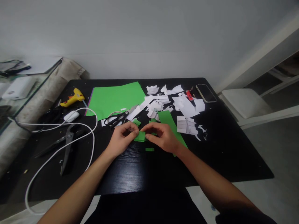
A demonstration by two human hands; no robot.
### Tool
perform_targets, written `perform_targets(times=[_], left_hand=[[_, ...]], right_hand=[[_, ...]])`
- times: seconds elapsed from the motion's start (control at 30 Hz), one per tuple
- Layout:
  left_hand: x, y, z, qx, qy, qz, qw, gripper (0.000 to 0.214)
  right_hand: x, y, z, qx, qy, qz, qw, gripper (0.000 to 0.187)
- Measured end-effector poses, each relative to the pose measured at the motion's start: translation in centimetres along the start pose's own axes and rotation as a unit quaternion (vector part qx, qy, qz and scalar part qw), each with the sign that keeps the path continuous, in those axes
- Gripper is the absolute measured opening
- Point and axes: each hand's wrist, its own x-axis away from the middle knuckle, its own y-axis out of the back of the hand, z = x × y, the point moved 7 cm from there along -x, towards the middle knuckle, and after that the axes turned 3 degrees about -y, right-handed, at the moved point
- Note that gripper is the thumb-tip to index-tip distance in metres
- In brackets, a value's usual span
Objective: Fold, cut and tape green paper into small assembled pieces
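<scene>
Between my hands is a small folded piece of green paper [140, 137], held just above the black table. My left hand [122, 137] pinches its left edge between thumb and fingers. At its right edge, my right hand [162, 135] grips it with thumb and fingertips. Below the hands lies a small green paper scrap [149, 149]. A long green paper strip [168, 119] runs partly under my right hand. Black-handled scissors [117, 119] rest just beyond my left hand, next to a small green piece [136, 122].
Large green sheets [114, 98] lie at the back. White paper scraps [155, 107] and a phone [206, 93] are at the back right. On the left are a yellow glue gun [74, 98], large shears [68, 143] and a looping white cable [93, 146] on the black table [224, 155].
</scene>
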Motion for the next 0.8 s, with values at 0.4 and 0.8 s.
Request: perform_targets(times=[0.4, 0.8], left_hand=[[0.17, -0.08, 0.16, 0.008, 0.014, -0.022, 1.000, 0.019], [0.25, -0.14, 0.25, 0.002, -0.007, -0.025, 1.000, 0.018]], right_hand=[[-0.15, 0.19, -0.01, -0.022, -0.004, -0.014, 1.000, 0.013], [-0.16, 0.22, -0.27, -0.029, -0.001, -0.025, 0.999, 0.012]])
